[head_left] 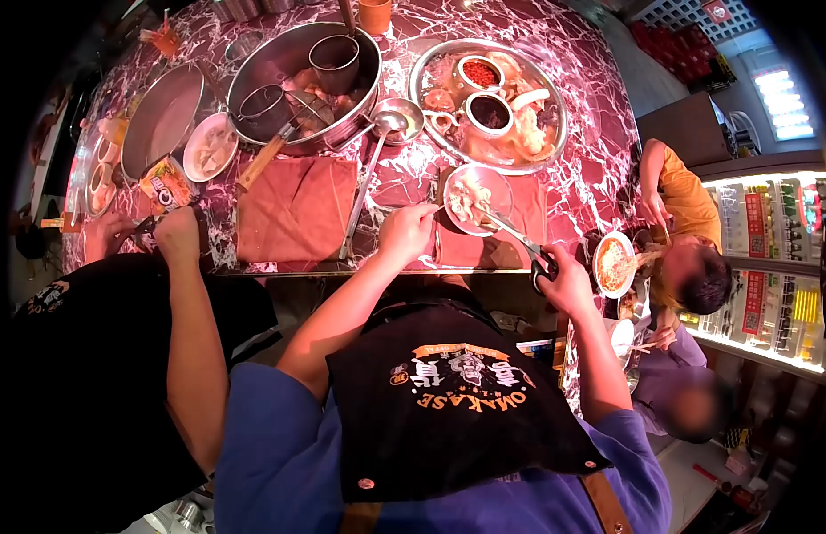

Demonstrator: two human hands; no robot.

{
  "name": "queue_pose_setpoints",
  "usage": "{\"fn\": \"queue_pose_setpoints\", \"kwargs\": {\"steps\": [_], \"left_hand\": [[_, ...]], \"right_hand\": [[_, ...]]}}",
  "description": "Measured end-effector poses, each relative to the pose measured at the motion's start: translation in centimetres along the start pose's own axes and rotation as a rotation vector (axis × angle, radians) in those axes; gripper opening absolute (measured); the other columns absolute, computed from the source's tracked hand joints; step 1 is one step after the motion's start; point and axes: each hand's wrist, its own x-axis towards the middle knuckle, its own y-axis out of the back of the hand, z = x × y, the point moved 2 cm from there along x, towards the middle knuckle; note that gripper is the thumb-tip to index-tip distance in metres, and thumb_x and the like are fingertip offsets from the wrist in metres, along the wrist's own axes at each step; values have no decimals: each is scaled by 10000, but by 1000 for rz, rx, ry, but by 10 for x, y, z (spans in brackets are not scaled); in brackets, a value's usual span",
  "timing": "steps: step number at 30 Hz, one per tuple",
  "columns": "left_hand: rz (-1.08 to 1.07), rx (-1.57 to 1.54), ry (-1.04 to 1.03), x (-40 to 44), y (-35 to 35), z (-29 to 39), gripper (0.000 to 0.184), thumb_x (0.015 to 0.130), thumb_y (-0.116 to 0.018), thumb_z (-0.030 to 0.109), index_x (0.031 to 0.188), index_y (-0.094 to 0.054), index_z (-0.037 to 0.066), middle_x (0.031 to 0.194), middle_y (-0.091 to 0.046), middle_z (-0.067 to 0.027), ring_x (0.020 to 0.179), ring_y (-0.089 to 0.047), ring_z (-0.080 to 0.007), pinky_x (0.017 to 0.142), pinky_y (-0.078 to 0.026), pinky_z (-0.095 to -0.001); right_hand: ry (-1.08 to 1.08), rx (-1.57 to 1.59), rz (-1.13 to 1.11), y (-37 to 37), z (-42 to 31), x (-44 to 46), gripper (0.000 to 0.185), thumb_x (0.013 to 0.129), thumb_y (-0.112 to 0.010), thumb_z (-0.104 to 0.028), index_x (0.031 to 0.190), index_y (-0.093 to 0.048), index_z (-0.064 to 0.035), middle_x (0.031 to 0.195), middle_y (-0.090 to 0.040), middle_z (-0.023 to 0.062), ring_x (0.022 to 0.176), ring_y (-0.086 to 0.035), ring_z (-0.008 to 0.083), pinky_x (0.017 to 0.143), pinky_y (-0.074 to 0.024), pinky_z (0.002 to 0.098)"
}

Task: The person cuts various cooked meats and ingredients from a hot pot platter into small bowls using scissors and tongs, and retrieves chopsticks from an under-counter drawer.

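Note:
My right hand (566, 283) grips black-handled scissors (520, 238) whose metal blades reach into a round, see-through bowl (495, 176). Pale cut pieces of food (469, 198) lie in that bowl, against the blade tips. At the bowl's left rim, my left hand (411, 233) is closed in a pinch, apparently on the edge. Brown cloths (297, 209) lie on the marbled table, one of them under the bowl.
A large pot (370, 80) with strainers and a ladle (368, 178) stand back left. Behind the bowl sits a metal tray (417, 84) of food with sauce cups. To my left is a co-worker's arm (186, 294); at right, people eat near a noodle bowl (614, 267).

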Motion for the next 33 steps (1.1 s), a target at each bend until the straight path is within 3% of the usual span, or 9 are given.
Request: {"fn": "queue_pose_setpoints", "kwargs": {"steps": [4,7,13,17,21,29,30,33], "left_hand": [[-16,60,6,1,1,4,267,928,-594,206,1127,-720,81,1035,-719,-163,932,-693,-339,806,-543,-404],[19,84,-84,3,-3,3,257,931,-591,206,1117,-726,93,1027,-719,-160,913,-691,-342,795,-542,-414],[52,139,-91,6,0,3,237,927,-590,199,1088,-724,89,980,-715,-150,900,-681,-357,774,-538,-439],[-3,213,-107,8,3,11,236,920,-582,182,1097,-718,106,970,-709,-142,884,-676,-362,760,-536,-458],[-92,345,-134,13,6,29,272,895,-575,155,1134,-703,135,964,-693,-128,854,-672,-363,738,-534,-473],[-154,531,-213,21,10,41,268,876,-540,121,1087,-704,142,893,-671,-105,799,-677,-345,688,-536,-478],[-155,531,-214,22,8,39,268,876,-540,121,1087,-704,142,893,-671,-105,799,-677,-345,688,-536,-478],[-158,523,-324,24,3,35,242,867,-527,110,1034,-702,124,862,-664,-103,777,-675,-339,666,-533,-469]], "right_hand": [[51,-63,16,12,-18,8,478,771,-711,-234,1198,-562,-79,995,-702,207,930,-673,412,838,-528,479],[-78,-11,-137,12,-30,25,507,775,-711,-235,1234,-557,-85,994,-703,211,959,-677,404,841,-532,470],[-14,-47,-58,21,-16,22,418,774,-688,-117,1188,-629,-99,938,-705,223,907,-677,413,809,-539,488],[-18,5,-49,43,-19,12,466,759,-702,-156,1208,-616,-68,965,-714,216,936,-688,390,850,-538,464],[-116,47,-184,44,-25,32,512,741,-733,-218,1205,-610,-42,1010,-708,228,965,-690,373,867,-531,422],[-258,362,-352,18,18,42,435,769,-750,-161,1158,-612,-25,907,-708,132,823,-670,180,765,-521,296],[-230,437,-364,10,21,44,390,818,-733,-148,1168,-609,-29,923,-714,122,817,-663,159,735,-516,282],[-285,631,-404,-10,25,54,351,865,-716,-136,1182,-604,-35,924,-714,104,797,-653,146,697,-504,269]]}}
